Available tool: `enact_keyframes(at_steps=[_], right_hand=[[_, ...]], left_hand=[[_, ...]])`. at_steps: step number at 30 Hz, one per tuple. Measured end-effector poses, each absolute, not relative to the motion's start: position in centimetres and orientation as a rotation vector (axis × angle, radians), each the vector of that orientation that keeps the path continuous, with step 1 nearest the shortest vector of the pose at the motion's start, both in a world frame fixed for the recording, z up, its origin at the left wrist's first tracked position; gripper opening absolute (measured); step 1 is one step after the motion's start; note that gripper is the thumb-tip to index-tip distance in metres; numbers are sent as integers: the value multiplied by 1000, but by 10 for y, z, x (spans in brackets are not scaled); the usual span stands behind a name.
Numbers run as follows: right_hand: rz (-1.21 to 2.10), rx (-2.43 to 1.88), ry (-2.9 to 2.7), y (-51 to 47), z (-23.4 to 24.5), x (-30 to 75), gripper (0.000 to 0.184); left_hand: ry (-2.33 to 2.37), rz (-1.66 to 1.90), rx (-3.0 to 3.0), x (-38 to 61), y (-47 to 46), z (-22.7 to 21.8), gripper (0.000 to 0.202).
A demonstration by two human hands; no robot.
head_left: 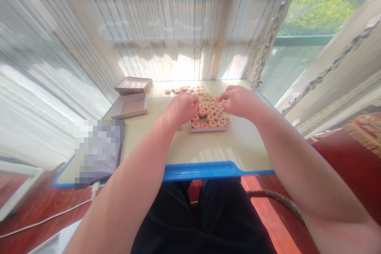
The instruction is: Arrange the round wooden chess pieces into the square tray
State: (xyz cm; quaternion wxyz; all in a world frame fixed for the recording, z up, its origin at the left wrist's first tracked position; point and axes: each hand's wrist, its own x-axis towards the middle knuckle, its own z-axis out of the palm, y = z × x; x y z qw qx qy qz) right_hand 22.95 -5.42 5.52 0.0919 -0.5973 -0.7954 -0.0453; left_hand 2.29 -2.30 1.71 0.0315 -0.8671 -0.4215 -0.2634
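Note:
A small white tray lies in the middle of the cream table, filled with several round wooden chess pieces marked in red and black. My left hand rests curled at the tray's left edge, its fingers closed over something I cannot make out. At the tray's far right corner, the fingers of my right hand are pinched together over the pieces. More loose pieces lie in a row farther back on the table.
Two shallow box halves sit at the table's back left. A blurred flat object lies at the front left corner. The table has a blue rim. Sheer curtains hang behind and to the sides; a red seat is at right.

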Motion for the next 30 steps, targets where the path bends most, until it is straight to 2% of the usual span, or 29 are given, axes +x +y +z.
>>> enact_keyframes(at_steps=[4, 13, 19, 27, 30], right_hand=[[12, -2162, -2383, -49, 60, 252, 28], [413, -1956, -2590, -56, 59, 250, 38], [387, -1993, -2629, -58, 56, 243, 25], [372, -1960, -2572, -56, 54, 252, 44], [341, -2103, -2533, -58, 56, 249, 34]], left_hand=[[-1306, -808, -2662, 24, -23, 17, 26], [-1303, -772, -2666, 22, -21, 16, 26], [-1443, -766, -2543, 20, -23, 18, 26], [-1448, -787, -2529, 17, -20, 15, 27], [-1450, -775, -2518, 17, -20, 15, 27]])
